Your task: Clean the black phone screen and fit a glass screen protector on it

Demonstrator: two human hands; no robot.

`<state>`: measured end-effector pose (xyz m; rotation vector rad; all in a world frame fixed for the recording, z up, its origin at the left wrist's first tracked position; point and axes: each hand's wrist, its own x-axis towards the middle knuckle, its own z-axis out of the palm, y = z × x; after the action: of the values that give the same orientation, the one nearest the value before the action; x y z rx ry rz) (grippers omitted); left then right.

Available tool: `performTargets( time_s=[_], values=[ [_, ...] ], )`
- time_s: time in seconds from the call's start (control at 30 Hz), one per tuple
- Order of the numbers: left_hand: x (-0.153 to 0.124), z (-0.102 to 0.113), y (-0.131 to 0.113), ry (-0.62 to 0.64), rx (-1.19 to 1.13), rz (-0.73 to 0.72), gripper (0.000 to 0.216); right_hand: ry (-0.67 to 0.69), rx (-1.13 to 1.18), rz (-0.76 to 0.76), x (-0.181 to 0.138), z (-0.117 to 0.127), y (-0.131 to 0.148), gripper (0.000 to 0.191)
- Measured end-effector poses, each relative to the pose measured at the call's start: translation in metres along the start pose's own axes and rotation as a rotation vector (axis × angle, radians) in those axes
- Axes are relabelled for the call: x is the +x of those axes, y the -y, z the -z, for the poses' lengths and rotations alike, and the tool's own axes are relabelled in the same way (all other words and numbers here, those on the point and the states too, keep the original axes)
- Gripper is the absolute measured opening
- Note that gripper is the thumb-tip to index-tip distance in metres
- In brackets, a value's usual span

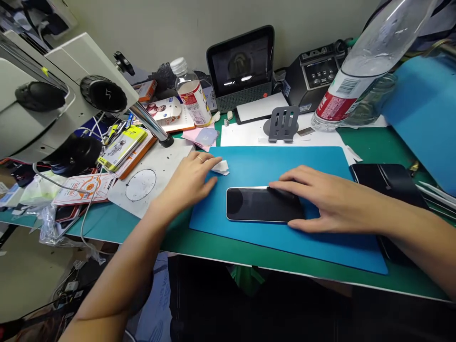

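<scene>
A smartphone (261, 204) with a dark screen lies face up on the blue mat (270, 166). My right hand (320, 199) spans its right end, thumb at the near edge and fingertips at the far edge, gripping it there. At the mat's left edge, my left hand (188, 180) rests with fingers stretched and thumb apart. Its fingertips touch a small crumpled piece of white paper (223, 167); whether anything is under the palm is hidden.
A microscope (60, 99) stands at the left beside stacked small boxes (123, 147). Behind the mat are a drink bottle (194, 95), a tablet-like screen (242, 61), a grey phone stand (284, 123) and a large water bottle (335, 102). A dark wallet-like case (388, 178) lies right.
</scene>
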<state>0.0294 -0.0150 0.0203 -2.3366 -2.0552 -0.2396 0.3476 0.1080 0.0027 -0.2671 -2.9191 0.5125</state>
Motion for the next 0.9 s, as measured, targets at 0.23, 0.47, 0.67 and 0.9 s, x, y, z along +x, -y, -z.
performTargets(
  time_s=[0.23, 0.47, 0.67, 0.9],
  values=[
    [0.027, 0.012, 0.002, -0.003, -0.026, -0.039, 0.013, -0.013, 0.029, -0.038, -0.004, -0.001, -0.009, 0.067],
    [0.016, 0.018, -0.025, -0.17, -0.296, -0.03, 0.007, -0.016, 0.011, -0.036, -0.004, -0.002, -0.01, 0.068],
    [0.011, 0.012, -0.034, -0.433, -0.222, -0.07, 0.017, 0.0, 0.005, -0.043, -0.003, -0.004, -0.01, 0.07],
    [-0.041, -0.014, -0.036, -0.357, -0.194, -0.257, 0.016, 0.019, 0.041, -0.077, -0.004, -0.003, -0.009, 0.074]
  ],
)
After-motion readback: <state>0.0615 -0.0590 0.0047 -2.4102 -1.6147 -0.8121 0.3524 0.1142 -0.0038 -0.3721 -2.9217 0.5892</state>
